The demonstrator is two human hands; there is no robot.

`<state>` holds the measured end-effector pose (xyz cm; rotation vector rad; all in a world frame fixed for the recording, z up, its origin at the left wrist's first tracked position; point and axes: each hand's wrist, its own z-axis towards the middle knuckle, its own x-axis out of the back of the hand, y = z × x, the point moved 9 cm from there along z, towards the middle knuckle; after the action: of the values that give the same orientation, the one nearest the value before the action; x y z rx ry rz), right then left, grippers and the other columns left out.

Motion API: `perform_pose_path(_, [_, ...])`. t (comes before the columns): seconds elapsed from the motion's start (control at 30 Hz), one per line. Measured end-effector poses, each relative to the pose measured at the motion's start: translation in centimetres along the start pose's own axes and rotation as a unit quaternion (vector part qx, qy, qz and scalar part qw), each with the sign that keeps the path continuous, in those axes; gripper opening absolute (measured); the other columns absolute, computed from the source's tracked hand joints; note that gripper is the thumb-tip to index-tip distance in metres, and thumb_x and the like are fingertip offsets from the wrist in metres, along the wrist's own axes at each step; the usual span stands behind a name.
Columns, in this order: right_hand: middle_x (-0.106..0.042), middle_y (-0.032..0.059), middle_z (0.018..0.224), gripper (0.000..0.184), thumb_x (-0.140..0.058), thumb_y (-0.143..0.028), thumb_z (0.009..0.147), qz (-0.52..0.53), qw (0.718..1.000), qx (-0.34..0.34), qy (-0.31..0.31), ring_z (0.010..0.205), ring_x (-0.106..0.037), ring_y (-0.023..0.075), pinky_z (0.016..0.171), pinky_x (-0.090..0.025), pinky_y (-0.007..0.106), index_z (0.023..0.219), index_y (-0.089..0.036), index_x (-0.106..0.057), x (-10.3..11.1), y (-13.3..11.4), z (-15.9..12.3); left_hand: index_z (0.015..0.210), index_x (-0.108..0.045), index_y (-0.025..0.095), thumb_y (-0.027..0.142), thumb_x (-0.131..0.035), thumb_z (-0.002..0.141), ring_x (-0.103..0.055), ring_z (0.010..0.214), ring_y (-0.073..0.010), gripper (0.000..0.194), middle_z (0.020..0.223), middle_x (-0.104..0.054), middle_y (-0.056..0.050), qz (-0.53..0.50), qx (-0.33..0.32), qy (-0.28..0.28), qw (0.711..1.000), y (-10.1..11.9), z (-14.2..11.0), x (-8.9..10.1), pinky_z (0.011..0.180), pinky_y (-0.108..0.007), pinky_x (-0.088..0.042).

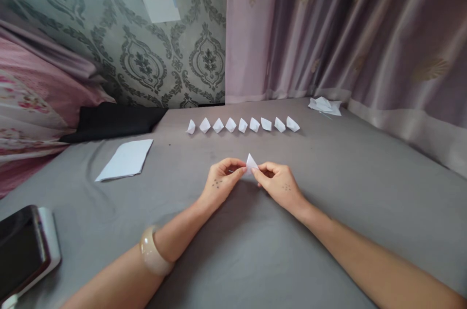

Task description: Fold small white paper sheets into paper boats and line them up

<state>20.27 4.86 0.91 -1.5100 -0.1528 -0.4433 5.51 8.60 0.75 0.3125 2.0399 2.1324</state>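
Between my two hands is a small piece of folded white paper [250,162] with a pointed top, raised a little over the grey sheet [233,241]. My left hand [223,178] pinches its left side between thumb and fingers, and a bangle circles that wrist. On the other side my right hand [280,181] is closed on the paper's lower right edge, thumb on the near face. The paper's lower part is partly covered by fingers. Beyond my hands, several small folded white paper pieces [230,125] stand in a row.
A stack of white paper sheets [126,159] lies to the left. A dark-screened phone [22,250] rests on a white object at the lower left. Black cloth [116,121] lies at the back left, and loose white papers [325,105] lie at the back right by the curtain [292,31].
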Motion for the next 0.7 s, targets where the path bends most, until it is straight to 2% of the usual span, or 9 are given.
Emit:
perform_pose_path(0.23, [-0.058,-0.0011,0.053,0.029,-0.062,-0.045,0.076,0.037,0.998,-0.058,-0.007,0.044,-0.045,0.0092,0.045,-0.034,0.023,0.072,-0.017,-0.067,0.0,0.9,0.0,0.084,-0.073,0.015,0.028,-0.069,0.071,-0.059,0.07,-0.0148,0.019,0.078,-0.071,-0.004,-0.006,0.026,0.002,1.0,-0.5,-0.1,-0.1,0.067,-0.025,-0.043])
perform_pose_path(0.4, [-0.058,-0.0003,0.055,0.031,-0.065,-0.046,0.074,0.101,0.992,-0.069,-0.028,0.051,-0.049,0.0106,0.049,-0.036,0.023,0.078,-0.016,-0.069,-0.3,1.3,0.3,0.082,-0.073,0.015,0.03,-0.071,0.069,-0.056,0.066,-0.0133,0.019,0.075,-0.069,-0.003,-0.02,0.039,0.011,0.999,-0.5,0.0,0.1,0.063,-0.023,-0.04])
perform_pose_path(0.7, [-0.062,0.0001,0.074,0.03,-0.071,-0.045,0.072,0.213,0.965,-0.079,-0.133,0.06,-0.049,0.0084,0.056,-0.036,0.023,0.086,-0.019,-0.073,-1.7,1.1,0.7,0.077,-0.07,0.015,0.027,-0.075,0.069,-0.051,0.064,-0.0079,0.014,0.07,-0.063,0.0,-0.183,0.069,-0.077,0.978,-0.6,0.1,-1.1,0.061,-0.021,-0.037])
